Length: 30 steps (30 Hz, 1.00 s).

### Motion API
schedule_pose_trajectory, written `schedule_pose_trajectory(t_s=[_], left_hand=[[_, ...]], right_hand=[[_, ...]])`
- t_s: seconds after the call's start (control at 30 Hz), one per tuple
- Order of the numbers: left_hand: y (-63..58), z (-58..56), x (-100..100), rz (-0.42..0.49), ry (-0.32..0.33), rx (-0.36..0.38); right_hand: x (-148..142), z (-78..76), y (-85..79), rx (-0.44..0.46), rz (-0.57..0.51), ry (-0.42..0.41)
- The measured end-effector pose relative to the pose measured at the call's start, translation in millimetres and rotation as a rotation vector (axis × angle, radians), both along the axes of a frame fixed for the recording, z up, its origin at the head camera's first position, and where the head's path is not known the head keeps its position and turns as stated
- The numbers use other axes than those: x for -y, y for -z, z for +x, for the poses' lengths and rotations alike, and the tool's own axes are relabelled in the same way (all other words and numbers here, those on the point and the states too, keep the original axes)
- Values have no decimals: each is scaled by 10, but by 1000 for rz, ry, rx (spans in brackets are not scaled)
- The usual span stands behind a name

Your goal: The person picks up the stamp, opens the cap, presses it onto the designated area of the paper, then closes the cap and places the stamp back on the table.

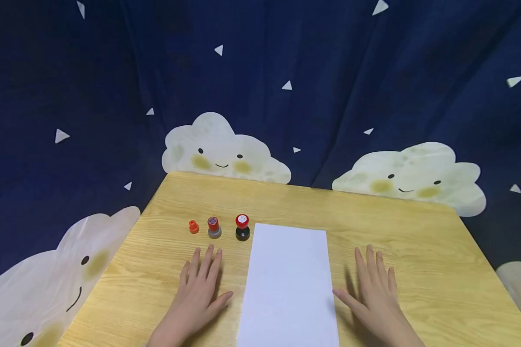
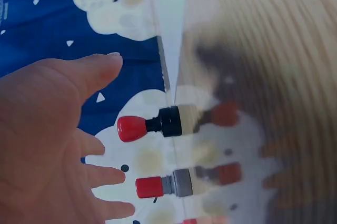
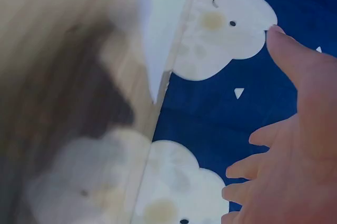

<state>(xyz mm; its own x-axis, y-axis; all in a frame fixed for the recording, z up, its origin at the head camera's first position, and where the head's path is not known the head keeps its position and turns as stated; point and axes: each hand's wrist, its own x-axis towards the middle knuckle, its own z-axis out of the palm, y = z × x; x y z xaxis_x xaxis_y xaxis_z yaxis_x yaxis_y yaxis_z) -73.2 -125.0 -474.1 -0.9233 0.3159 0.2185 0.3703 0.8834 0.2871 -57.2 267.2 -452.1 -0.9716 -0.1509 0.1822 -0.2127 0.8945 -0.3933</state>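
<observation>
My left hand [image 1: 196, 294] is held palm down with fingers spread, on the left side of the white paper [image 1: 288, 284], and it holds nothing. Just beyond its fingertips stand a red-and-grey stamp [image 1: 214, 228] and a red-and-black stamp [image 1: 242, 227], both upright. A small orange-red cap-like piece [image 1: 193, 227] sits left of them. To the right of the paper, my right hand [image 1: 375, 296] is likewise empty, fingers extended, thumb tip at the paper's edge. In the left wrist view the black-based stamp [image 2: 169, 122] and grey-based stamp [image 2: 181, 183] show side-on beyond the fingers.
A light wooden table [image 1: 438, 270] carries everything. Behind it and at its left hangs a dark blue curtain [image 1: 260, 72] with white triangles and smiling clouds. The paper lies lengthwise between the hands, right of the stamps.
</observation>
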Motion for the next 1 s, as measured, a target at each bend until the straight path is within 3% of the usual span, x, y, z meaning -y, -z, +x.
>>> schedule_pose_trajectory(t_s=[0.2, 0.47, 0.67, 0.83, 1.0], left_hand=[[-53, -10, -84, 240, 25, 116], [-109, -81, -182, 562, 5, 318], [-94, -104, -247, 792, -26, 387], [-97, -127, -276, 1159, -38, 576], [-129, -145, -281, 1633, -3, 822]], right_hand=[[132, -134, -129, -4, -118, -59], [290, -264, -185, -38, -157, -88], [401, -325, -222, -21, -208, -106], [492, -440, -259, 42, -282, -116], [578, -653, -273, 80, -336, -107]])
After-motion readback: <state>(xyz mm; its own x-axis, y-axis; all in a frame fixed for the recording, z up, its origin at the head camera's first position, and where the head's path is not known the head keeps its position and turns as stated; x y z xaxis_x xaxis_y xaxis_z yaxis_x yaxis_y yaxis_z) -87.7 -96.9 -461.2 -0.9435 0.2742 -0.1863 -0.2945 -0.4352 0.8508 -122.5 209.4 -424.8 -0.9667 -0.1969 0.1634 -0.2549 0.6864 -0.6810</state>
